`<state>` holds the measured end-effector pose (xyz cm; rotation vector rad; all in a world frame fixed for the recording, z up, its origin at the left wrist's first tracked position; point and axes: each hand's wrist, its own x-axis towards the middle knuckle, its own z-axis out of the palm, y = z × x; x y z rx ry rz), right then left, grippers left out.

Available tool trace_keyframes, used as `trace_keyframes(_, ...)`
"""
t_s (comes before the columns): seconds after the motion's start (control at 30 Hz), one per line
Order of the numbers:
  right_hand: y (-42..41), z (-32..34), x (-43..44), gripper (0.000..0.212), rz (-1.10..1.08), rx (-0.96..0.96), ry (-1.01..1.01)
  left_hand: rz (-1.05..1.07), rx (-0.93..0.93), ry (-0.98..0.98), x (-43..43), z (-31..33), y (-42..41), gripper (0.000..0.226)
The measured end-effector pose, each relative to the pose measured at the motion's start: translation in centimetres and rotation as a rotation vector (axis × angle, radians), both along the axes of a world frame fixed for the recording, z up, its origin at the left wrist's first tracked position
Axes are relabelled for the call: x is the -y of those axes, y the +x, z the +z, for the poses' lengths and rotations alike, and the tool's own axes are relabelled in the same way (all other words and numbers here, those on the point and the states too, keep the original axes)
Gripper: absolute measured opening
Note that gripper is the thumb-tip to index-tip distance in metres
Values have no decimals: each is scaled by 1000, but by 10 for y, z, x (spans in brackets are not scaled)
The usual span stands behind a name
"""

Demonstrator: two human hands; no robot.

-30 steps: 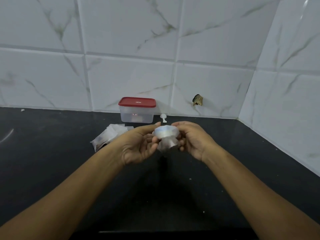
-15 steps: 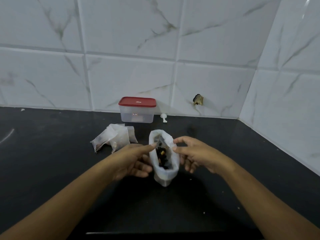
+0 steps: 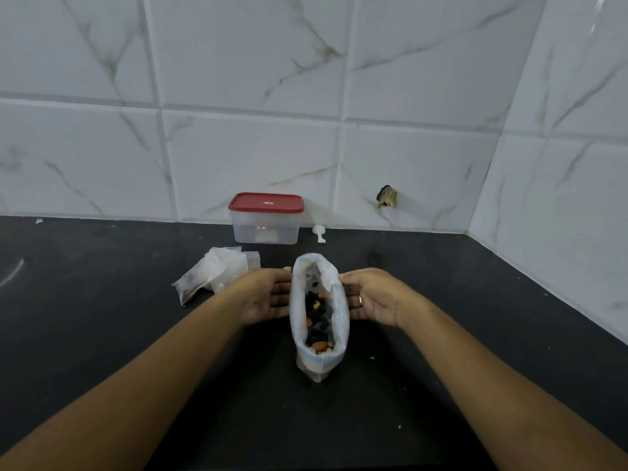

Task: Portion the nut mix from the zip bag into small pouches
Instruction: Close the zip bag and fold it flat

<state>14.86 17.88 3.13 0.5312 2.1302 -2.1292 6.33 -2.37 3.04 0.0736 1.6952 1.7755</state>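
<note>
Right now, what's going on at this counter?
A person has a zip bag standing upright on the dark counter, with the left hand and right hand held flat at its two sides. The bag's mouth is spread open and the nut mix shows inside. A heap of small pouches lies to the left, with neither hand on it. A red-lidded container and a small white object sit by the tiled wall.

Red-lidded clear tub (image 3: 265,222) sits against the marbled tile wall (image 3: 238,147) on the black counter (image 3: 102,334), chipped hole (image 3: 386,197) to its right
</note>
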Motion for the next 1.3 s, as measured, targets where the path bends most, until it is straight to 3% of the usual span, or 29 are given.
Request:
trace_keyframes(0.27,-12,0,-7,38,0,-6,-293,-53,111,175,-1,-1,-24,38)
trace_keyframes(0.4,-15,1,-12,35,19,-47,-268,-98,105,231,0,0,-31,36)
trace_keyframes(0.47,-16,2,-11,22,-13,-92,-141,-91,6,175,-1,1,-33,27)
trace_keyframes(0.57,-16,2,-13,11,-146,-199,225,11,-306,10,-2,4,-32,9)
trace_keyframes(0.7,-18,-1,-20,18,-249,-379,766,170,-739,-240,-5,5,-29,16)
trace_keyframes(0.77,-18,-1,-19,12,-265,-368,840,200,-812,-309,-6,3,-27,15)
trace_keyframes(0.83,-14,2,-17,8,-235,-265,604,179,-670,-245,-5,3,-25,12)
trace_keyframes(0.93,2,11,-17,33,-74,-43,145,-9,-250,-96,6,8,-17,20)
trace_keyframes(1.07,25,12,-24,44,87,35,103,-165,-138,-86,27,8,-4,40)
trace_keyframes(1.3,50,8,-21,42,261,24,-158,-347,-66,-11,45,8,28,37)
